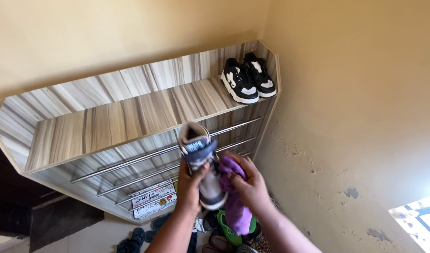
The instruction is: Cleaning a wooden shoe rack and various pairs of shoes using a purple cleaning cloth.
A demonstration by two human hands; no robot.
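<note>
Our left hand [189,187] grips a grey-and-navy sneaker [201,164] from below; our right hand [250,185] presses a purple cloth [233,197] against its side. Beyond both hands stands the shoe rack [126,122].

A pair of sneakers [247,79] stands on the right end of the shoe rack's top shelf [126,117], in the wall corner. Before the rack, the left hand [189,187] holds a sneaker [203,164]; the right hand [250,187], just right of it, presses a cloth [236,206] against it. Footwear [224,234] lies on the floor below
</note>
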